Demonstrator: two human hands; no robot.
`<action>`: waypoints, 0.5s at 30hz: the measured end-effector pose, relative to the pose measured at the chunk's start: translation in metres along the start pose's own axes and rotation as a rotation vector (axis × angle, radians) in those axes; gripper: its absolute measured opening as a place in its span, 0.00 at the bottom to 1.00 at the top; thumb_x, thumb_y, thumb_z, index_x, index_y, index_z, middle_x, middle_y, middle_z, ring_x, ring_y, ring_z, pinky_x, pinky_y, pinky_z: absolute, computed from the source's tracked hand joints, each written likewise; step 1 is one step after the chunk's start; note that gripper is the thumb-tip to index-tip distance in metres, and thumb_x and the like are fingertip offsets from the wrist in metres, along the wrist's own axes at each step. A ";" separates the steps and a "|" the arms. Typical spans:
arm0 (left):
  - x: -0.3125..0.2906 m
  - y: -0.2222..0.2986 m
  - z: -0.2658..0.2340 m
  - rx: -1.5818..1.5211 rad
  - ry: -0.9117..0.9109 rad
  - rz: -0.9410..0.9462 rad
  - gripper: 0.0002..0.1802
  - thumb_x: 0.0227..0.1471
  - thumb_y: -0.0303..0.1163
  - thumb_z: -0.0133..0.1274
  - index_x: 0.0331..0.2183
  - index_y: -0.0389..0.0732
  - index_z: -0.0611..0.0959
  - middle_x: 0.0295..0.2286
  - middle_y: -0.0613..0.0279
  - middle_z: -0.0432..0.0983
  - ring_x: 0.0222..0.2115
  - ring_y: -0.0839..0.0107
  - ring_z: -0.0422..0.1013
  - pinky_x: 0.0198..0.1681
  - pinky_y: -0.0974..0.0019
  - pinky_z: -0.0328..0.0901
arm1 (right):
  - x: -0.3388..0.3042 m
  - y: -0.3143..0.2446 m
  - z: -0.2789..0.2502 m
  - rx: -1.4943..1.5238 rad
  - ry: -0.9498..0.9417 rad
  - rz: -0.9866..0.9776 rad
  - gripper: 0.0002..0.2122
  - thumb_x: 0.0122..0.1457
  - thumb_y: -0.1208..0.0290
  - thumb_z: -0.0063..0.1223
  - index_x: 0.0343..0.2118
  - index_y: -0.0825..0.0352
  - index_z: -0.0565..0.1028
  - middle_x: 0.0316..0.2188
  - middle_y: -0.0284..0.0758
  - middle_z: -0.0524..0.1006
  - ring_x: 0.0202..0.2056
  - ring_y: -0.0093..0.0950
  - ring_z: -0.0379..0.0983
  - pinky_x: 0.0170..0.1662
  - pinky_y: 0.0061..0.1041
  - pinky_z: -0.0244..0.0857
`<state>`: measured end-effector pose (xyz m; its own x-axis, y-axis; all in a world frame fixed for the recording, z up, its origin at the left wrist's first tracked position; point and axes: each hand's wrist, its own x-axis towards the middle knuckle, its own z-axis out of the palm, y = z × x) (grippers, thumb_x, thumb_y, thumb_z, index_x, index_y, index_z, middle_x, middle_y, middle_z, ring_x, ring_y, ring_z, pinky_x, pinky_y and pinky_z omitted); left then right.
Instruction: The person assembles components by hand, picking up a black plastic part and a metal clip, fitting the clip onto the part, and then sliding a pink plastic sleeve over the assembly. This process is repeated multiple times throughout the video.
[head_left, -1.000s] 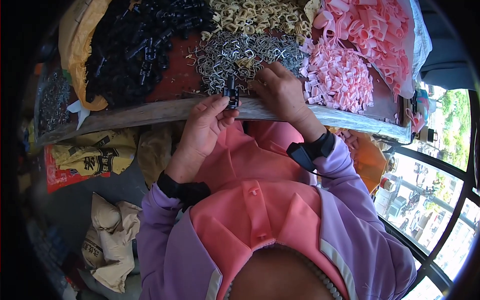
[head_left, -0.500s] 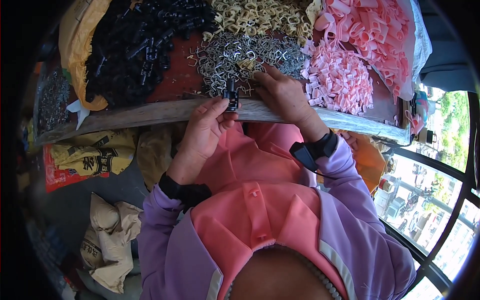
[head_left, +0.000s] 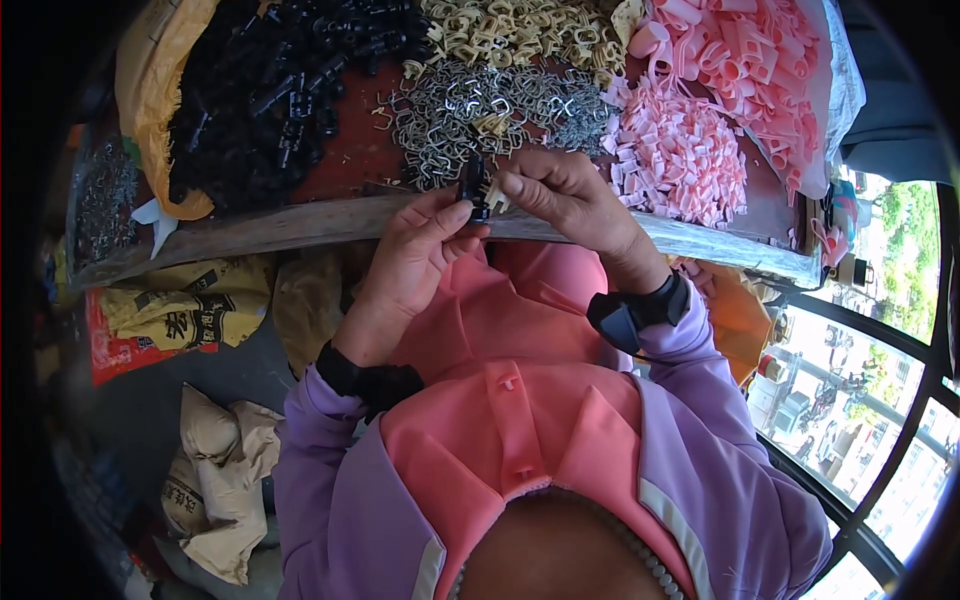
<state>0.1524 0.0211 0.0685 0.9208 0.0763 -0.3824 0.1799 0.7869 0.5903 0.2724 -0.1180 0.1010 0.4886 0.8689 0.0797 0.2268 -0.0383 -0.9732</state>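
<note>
My left hand [head_left: 425,240] is closed on a small black plastic part [head_left: 473,188], held upright over the table's front edge. Close against its right side, my right hand [head_left: 560,195] pinches a small cream plastic piece [head_left: 497,196]; whether the two parts touch I cannot tell. Just beyond my hands lies a heap of bent silver metal clips [head_left: 440,135]. Cream plastic pieces [head_left: 525,35] like the one in my right fingers are piled behind the clips.
Black plastic parts [head_left: 270,100] fill the table's left side beside a yellow sack [head_left: 150,110]. At the right are small pink pieces [head_left: 675,155] and larger pink tubular parts [head_left: 750,60]. The worn wooden table edge [head_left: 320,225] runs before me; small metal bits [head_left: 105,195] lie far left.
My right hand has come back from the metal clips to the black part, with a cream piece now showing in its fingers. The black part has shifted slightly right and turned.
</note>
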 end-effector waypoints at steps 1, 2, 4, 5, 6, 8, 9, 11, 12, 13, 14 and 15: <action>-0.001 -0.001 0.001 0.003 -0.003 0.000 0.10 0.44 0.28 0.48 0.33 0.37 0.73 0.26 0.62 0.72 0.24 0.76 0.69 0.27 0.78 0.64 | -0.001 -0.002 0.000 -0.001 0.004 -0.003 0.10 0.53 0.68 0.43 0.23 0.70 0.70 0.14 0.29 0.66 0.19 0.14 0.60 0.23 0.18 0.57; -0.002 -0.002 0.002 0.006 -0.019 -0.002 0.11 0.44 0.28 0.49 0.33 0.37 0.73 0.26 0.62 0.72 0.24 0.76 0.70 0.27 0.78 0.64 | -0.002 -0.004 0.000 -0.009 -0.021 -0.013 0.10 0.53 0.68 0.44 0.23 0.70 0.70 0.15 0.28 0.65 0.20 0.14 0.59 0.22 0.17 0.56; -0.004 -0.003 0.003 0.011 -0.048 -0.006 0.12 0.44 0.29 0.49 0.35 0.37 0.73 0.27 0.62 0.72 0.24 0.75 0.70 0.27 0.78 0.65 | -0.004 -0.007 0.000 -0.026 -0.072 -0.033 0.09 0.52 0.68 0.45 0.22 0.69 0.69 0.17 0.25 0.64 0.21 0.12 0.57 0.22 0.14 0.53; -0.005 -0.003 0.004 0.014 -0.050 -0.004 0.12 0.44 0.29 0.49 0.35 0.37 0.73 0.27 0.62 0.72 0.24 0.75 0.70 0.27 0.78 0.65 | -0.006 -0.009 0.001 -0.026 -0.071 -0.037 0.09 0.52 0.68 0.45 0.22 0.69 0.69 0.17 0.25 0.64 0.21 0.12 0.57 0.22 0.14 0.53; -0.006 -0.003 0.005 0.017 -0.057 -0.006 0.12 0.44 0.29 0.49 0.35 0.37 0.73 0.27 0.62 0.72 0.24 0.75 0.70 0.27 0.78 0.65 | -0.007 -0.010 0.003 0.035 -0.059 0.011 0.09 0.51 0.69 0.46 0.21 0.69 0.69 0.17 0.24 0.64 0.21 0.12 0.57 0.22 0.14 0.53; -0.007 -0.005 0.006 0.021 -0.073 -0.014 0.13 0.44 0.29 0.49 0.35 0.37 0.73 0.27 0.63 0.72 0.25 0.75 0.70 0.27 0.78 0.65 | -0.010 -0.011 0.007 0.159 -0.033 0.110 0.08 0.50 0.69 0.48 0.20 0.68 0.68 0.17 0.23 0.63 0.21 0.11 0.57 0.22 0.13 0.54; -0.008 -0.005 0.008 0.023 -0.074 -0.016 0.13 0.44 0.29 0.49 0.35 0.37 0.73 0.27 0.63 0.72 0.25 0.75 0.70 0.27 0.78 0.65 | -0.012 -0.011 0.009 0.159 -0.030 0.109 0.08 0.50 0.69 0.48 0.20 0.68 0.68 0.17 0.23 0.63 0.21 0.11 0.57 0.22 0.13 0.54; -0.010 -0.006 0.010 0.021 -0.094 -0.043 0.12 0.44 0.30 0.49 0.35 0.37 0.73 0.27 0.63 0.72 0.25 0.75 0.70 0.27 0.78 0.65 | -0.016 -0.011 0.011 0.050 0.042 0.137 0.08 0.49 0.69 0.49 0.21 0.68 0.69 0.17 0.23 0.63 0.21 0.11 0.58 0.23 0.13 0.54; -0.010 -0.005 0.012 0.020 -0.102 -0.056 0.12 0.44 0.30 0.49 0.34 0.37 0.73 0.27 0.63 0.72 0.25 0.75 0.70 0.26 0.78 0.65 | -0.017 -0.010 0.012 -0.004 0.077 0.151 0.08 0.49 0.69 0.50 0.21 0.68 0.69 0.17 0.23 0.64 0.21 0.11 0.58 0.23 0.13 0.55; -0.010 -0.004 0.012 0.021 -0.103 -0.057 0.12 0.44 0.30 0.49 0.34 0.37 0.73 0.27 0.63 0.72 0.25 0.75 0.70 0.26 0.78 0.65 | -0.019 -0.008 0.013 -0.004 0.079 0.152 0.08 0.49 0.69 0.50 0.21 0.68 0.69 0.17 0.23 0.64 0.21 0.11 0.58 0.23 0.13 0.55; -0.010 -0.003 0.013 0.041 -0.103 -0.073 0.12 0.44 0.30 0.49 0.34 0.37 0.73 0.27 0.63 0.72 0.25 0.75 0.70 0.26 0.78 0.65 | -0.023 -0.003 0.014 0.030 0.109 0.160 0.08 0.48 0.69 0.50 0.22 0.68 0.69 0.17 0.24 0.64 0.21 0.12 0.59 0.23 0.14 0.55; -0.009 -0.003 0.012 0.060 -0.102 -0.089 0.12 0.44 0.30 0.49 0.34 0.37 0.74 0.27 0.63 0.72 0.25 0.75 0.70 0.27 0.78 0.65 | -0.027 0.001 0.014 0.064 0.138 0.170 0.07 0.48 0.70 0.51 0.23 0.68 0.69 0.17 0.25 0.65 0.21 0.13 0.59 0.23 0.14 0.56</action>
<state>0.1475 0.0109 0.0794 0.9301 -0.0572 -0.3628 0.2801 0.7495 0.5998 0.2480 -0.1342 0.0947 0.6269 0.7766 -0.0625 0.0792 -0.1432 -0.9865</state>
